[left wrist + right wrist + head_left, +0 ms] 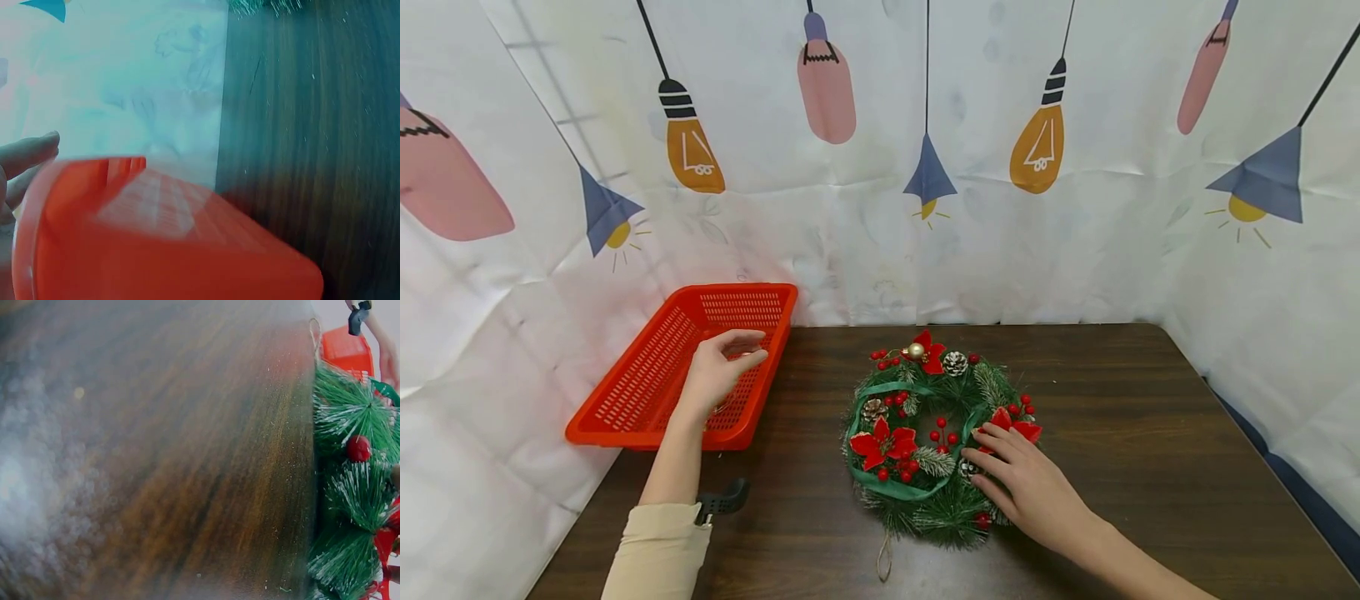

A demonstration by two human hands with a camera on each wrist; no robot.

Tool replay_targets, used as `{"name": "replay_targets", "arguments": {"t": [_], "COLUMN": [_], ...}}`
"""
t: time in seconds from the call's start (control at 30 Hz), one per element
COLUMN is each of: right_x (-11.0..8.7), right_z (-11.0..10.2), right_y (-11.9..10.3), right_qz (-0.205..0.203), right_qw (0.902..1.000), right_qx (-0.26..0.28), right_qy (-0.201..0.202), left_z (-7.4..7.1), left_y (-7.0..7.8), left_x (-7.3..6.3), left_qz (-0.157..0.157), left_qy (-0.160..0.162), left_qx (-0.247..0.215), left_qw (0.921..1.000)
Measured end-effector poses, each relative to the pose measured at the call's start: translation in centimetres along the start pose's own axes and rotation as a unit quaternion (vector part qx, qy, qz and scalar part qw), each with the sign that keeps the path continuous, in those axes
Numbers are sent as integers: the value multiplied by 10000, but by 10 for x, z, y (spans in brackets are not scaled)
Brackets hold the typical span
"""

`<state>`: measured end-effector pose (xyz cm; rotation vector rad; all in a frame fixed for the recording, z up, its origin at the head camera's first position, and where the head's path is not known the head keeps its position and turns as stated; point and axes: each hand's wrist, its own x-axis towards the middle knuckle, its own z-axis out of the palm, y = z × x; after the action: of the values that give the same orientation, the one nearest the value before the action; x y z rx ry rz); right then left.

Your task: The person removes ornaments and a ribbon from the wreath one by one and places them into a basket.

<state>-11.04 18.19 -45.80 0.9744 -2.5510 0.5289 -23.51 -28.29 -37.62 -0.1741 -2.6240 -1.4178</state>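
A green Christmas wreath (951, 525) lies on the table, dressed with red poinsettias (883, 443), berries and pinecones (955, 363). Over it loops a green ribbon (898, 492), and a twine loop (884, 560) sticks out at the near side. My right hand (1030, 483) rests on the wreath's right side with fingers spread beside a red flower; in the right wrist view, the wreath's edge (350, 506) fills the right side. Above the red plastic basket (632, 387) is my left hand (718, 371), thumb and fingers apart, with nothing clearly visible between them.
The basket's slotted wall (187, 262) stands close to the left hand in the left wrist view. A small gold-coloured item is partly visible inside the basket, too small to make out. A patterned white curtain (865, 250) hangs behind the dark wooden table (1120, 400).
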Motion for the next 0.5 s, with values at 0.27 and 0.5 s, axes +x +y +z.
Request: {"name": "replay_targets", "arguments": {"t": [0.27, 0.5], "right_x": [0, 1], "right_z": [0, 0], "right_y": [0, 1], "right_qz": [21, 26], "right_qw": [10000, 10000], "right_qx": [-3, -4], "right_qy": [-18, -45], "left_z": [20, 40], "left_y": [15, 28], "left_x": [17, 30], "left_qz": [140, 267], "left_qy": [-199, -325], "left_qx": [-66, -103], "left_qw": [9997, 9991]}}
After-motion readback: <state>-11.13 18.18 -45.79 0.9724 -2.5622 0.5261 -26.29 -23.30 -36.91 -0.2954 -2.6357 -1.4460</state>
